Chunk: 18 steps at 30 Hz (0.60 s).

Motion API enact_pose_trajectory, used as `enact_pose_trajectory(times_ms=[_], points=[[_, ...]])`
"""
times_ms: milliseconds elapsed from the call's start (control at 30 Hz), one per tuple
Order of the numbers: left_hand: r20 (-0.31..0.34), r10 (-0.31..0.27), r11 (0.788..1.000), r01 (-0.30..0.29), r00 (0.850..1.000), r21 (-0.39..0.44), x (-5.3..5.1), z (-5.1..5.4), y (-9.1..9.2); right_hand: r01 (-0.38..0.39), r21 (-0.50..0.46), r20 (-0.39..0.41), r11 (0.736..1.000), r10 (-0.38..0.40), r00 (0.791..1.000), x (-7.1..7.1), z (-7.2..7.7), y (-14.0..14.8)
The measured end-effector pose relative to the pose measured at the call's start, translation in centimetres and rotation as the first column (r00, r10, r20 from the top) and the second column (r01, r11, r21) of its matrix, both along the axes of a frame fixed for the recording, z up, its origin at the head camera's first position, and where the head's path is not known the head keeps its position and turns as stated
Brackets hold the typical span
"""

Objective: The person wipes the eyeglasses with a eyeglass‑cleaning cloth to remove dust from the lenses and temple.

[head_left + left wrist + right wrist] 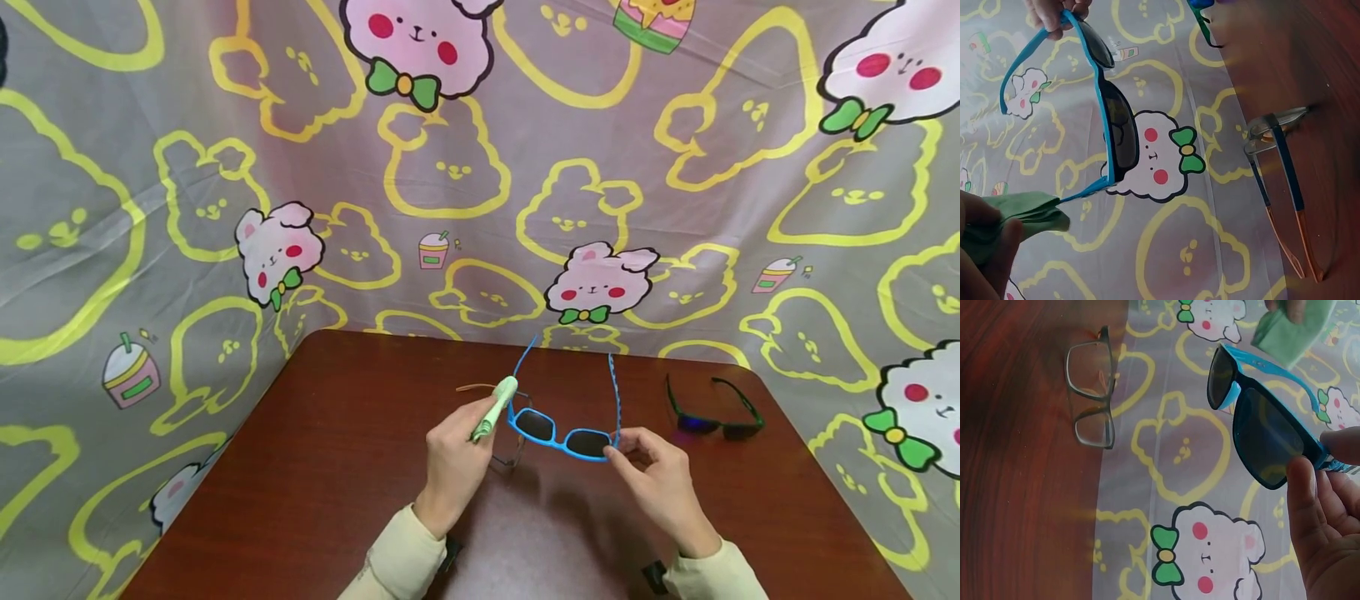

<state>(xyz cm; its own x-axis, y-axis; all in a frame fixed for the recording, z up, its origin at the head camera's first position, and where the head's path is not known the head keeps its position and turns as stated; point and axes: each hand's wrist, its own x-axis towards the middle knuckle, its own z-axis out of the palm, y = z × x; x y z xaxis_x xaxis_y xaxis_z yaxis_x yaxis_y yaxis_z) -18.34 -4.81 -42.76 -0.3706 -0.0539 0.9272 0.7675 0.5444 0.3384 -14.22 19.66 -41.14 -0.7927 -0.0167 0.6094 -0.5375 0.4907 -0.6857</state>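
Note:
Blue-framed sunglasses point(558, 435) with dark lenses are held above the table, temples unfolded and pointing away from me. My right hand point(660, 479) pinches them at the right hinge corner between thumb and fingers, as the right wrist view also shows. My left hand point(459, 454) grips a folded pale green cloth point(497, 408). In the left wrist view the cloth point(1025, 215) lies over or against the left temple point(1085, 189); whether it wraps around it cannot be told. Beneath the left hand, clear eyeglasses point(1089, 394) with orange-tipped temples rest on the table, partly hidden in the head view.
Dark sunglasses with green temples point(718, 427) lie unfolded on the right of the brown table point(300, 467). A grey curtain with cartoon bunnies point(450, 150) hangs behind the table and along its sides.

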Motion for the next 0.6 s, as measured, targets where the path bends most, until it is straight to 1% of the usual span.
enact_pose_trajectory(times_ms=[67,133,200,267,333,433,500,567,600], points=[[-0.069,-0.016,0.999,0.014,0.997,-0.034,0.0,0.1,0.1,-0.005,0.008,-0.004,1.000,0.005,1.000,0.0,0.0,-0.1],[-0.141,-0.037,0.997,0.026,0.989,-0.079,0.0,0.2,0.2,-0.013,0.011,-0.005,1.000,0.013,1.000,0.0,0.1,-0.2],[-0.180,-0.050,0.990,0.026,0.982,-0.136,-0.1,0.2,0.3,-0.022,0.010,-0.005,1.000,0.022,1.000,0.0,0.2,-0.3],[-0.201,-0.053,0.979,0.011,0.978,-0.205,-0.4,0.0,0.4,-0.022,0.011,-0.010,1.000,0.022,1.000,0.1,0.3,-0.4],[-0.209,-0.046,0.960,-0.015,0.977,-0.279,-0.6,-0.3,0.5,-0.018,0.003,-0.020,1.000,0.018,1.000,0.1,0.3,-0.4],[-0.211,-0.031,0.928,-0.051,0.977,-0.369,-0.7,-0.9,0.7,-0.007,0.010,-0.046,1.000,0.007,0.999,-0.2,-0.5,0.0],[-0.200,-0.022,0.913,-0.062,0.980,-0.404,-0.7,-1.4,0.9,-0.009,0.017,-0.061,1.000,0.010,0.998,-0.6,-1.2,0.4],[-0.170,-0.009,0.901,-0.066,0.985,-0.430,-0.6,-1.8,1.0,-0.022,0.023,-0.074,0.999,0.023,0.997,-1.0,-1.9,0.9],[-0.156,0.000,0.895,-0.070,0.988,-0.441,-0.7,-2.0,1.1,-0.031,0.034,-0.082,0.999,0.034,0.996,-0.9,-1.7,0.9]])
